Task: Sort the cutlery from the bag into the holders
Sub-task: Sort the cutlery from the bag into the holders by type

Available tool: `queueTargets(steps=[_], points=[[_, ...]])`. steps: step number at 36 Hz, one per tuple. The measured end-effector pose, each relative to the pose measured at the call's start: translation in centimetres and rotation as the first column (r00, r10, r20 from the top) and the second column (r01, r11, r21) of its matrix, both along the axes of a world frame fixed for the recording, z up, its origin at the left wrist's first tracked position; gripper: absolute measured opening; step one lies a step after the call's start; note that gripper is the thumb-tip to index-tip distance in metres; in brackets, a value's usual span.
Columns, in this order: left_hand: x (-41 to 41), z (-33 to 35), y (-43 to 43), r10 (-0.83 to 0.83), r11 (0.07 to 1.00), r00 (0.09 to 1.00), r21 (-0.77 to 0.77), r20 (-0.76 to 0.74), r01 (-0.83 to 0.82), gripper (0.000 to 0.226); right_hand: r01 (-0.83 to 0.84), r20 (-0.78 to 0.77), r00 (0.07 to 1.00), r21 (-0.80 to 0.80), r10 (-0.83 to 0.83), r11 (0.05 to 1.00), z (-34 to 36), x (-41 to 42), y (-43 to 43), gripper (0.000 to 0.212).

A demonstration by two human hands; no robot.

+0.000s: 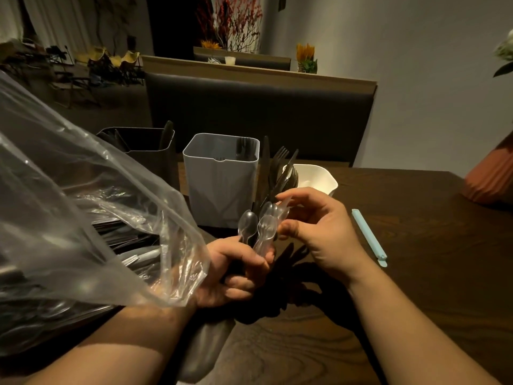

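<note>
My left hand [236,269] grips a mixed bunch of cutlery by the handles: clear plastic spoons [259,226] in front and black forks [283,168] fanning up behind. My right hand [316,226] pinches the top of one clear spoon in that bunch between thumb and fingers. A big clear plastic bag [83,218] with more cutlery inside lies over my left forearm. Three holders stand behind: a dark one [150,151] at the left, a grey one [222,184] in the middle, a white one [324,179] at the right.
A light blue clip stick [369,237] lies on the dark wooden table [416,273] to the right of my hands. An orange vase [491,176] stands at the right edge. A dark padded bench back [249,107] runs behind the table.
</note>
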State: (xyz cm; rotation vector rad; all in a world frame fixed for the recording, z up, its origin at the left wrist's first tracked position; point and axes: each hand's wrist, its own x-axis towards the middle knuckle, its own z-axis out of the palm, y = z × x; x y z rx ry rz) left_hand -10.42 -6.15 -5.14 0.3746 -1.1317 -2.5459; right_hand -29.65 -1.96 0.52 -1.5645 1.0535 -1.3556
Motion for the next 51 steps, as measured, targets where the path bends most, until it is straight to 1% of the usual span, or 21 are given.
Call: queueTargets(steps=[3,6,9,12,16,19,24,28,32,34,37,39,41,44,46,49,51], points=[[-0.1,0.0,0.1,0.012,1.000,1.000,0.013,-0.002,-0.012,0.025,0.048,0.042,0.998,0.007,-0.048,0.999,-0.1,0.2,0.0,0.034],[0.0,0.0,0.1,-0.011,0.999,1.000,0.031,-0.009,0.012,0.025,0.054,0.060,0.997,0.008,-0.054,0.999,-0.2,0.3,0.1,0.035],[0.0,-0.1,0.0,-0.030,0.998,0.999,0.046,-0.037,0.032,0.022,0.059,0.090,0.994,0.007,-0.060,0.998,-0.3,0.3,0.0,0.031],[-0.1,-0.2,0.0,-0.038,0.999,0.998,0.034,-0.059,0.040,0.023,0.067,0.110,0.992,0.019,-0.069,0.998,-0.4,0.1,-0.1,0.027],[-0.4,-0.3,-0.3,-0.053,0.999,0.993,0.002,-0.101,0.053,0.022,0.072,0.128,0.989,0.038,-0.076,0.997,-0.6,0.0,-0.3,0.027],[-0.5,-0.4,-0.3,-0.036,0.999,0.994,-0.009,-0.102,0.036,0.024,0.084,0.143,0.985,0.054,-0.091,0.995,-0.9,0.0,-0.5,0.027],[-0.4,-0.6,-0.5,0.022,1.000,0.994,0.010,-0.104,-0.021,0.025,0.060,0.214,0.974,0.082,-0.077,0.995,-1.4,-0.2,-0.9,0.030],[-0.4,-0.6,-0.4,0.026,1.000,0.994,0.013,-0.111,-0.024,0.023,-0.008,0.225,0.974,0.148,-0.026,0.989,-1.5,-0.5,-1.1,0.028],[-0.4,-0.5,-0.2,0.034,0.999,0.993,0.011,-0.110,-0.033,0.029,-0.078,0.285,0.958,0.176,0.026,0.981,-1.8,-0.5,-1.2,0.028],[-0.4,-0.5,-0.1,0.048,0.999,0.994,0.001,-0.093,-0.048,0.032,-0.095,0.307,0.951,0.171,0.039,0.981,-1.9,-0.4,-1.3,0.032],[-0.4,-0.4,0.0,0.063,0.998,0.995,0.002,-0.079,-0.063,0.036,-0.060,0.275,0.961,0.135,0.020,0.989,-1.8,-0.1,-1.0,0.037],[-0.4,-0.4,0.0,0.061,0.998,0.995,0.006,-0.077,-0.061,0.036,0.001,0.208,0.978,0.084,-0.018,0.996,-1.6,0.0,-0.9,0.038],[-0.4,-0.4,0.0,0.051,0.999,0.996,0.007,-0.070,-0.051,0.036,0.043,0.154,0.987,0.036,-0.048,0.998,-1.5,0.2,-0.8,0.047],[-0.3,-0.5,0.0,0.021,1.000,0.997,0.015,-0.070,-0.020,0.034,0.024,0.133,0.991,0.000,-0.024,1.000,-1.3,0.2,-0.7,0.062],[-0.3,-0.6,-0.1,0.012,1.000,0.998,0.022,-0.069,-0.010,0.033,0.031,0.062,0.998,-0.056,-0.028,0.998,-1.3,0.0,-0.7,0.066],[-0.4,-0.5,0.0,0.013,1.000,0.999,0.016,-0.053,-0.012,0.035,0.041,-0.081,0.995,-0.139,-0.052,0.990,-1.3,-0.4,-0.6,0.060],[-0.3,-0.5,0.1,0.013,1.000,0.999,0.008,-0.043,-0.013,0.038,0.052,-0.124,0.990,-0.163,-0.073,0.985,-1.2,-0.5,-0.6,0.052]])
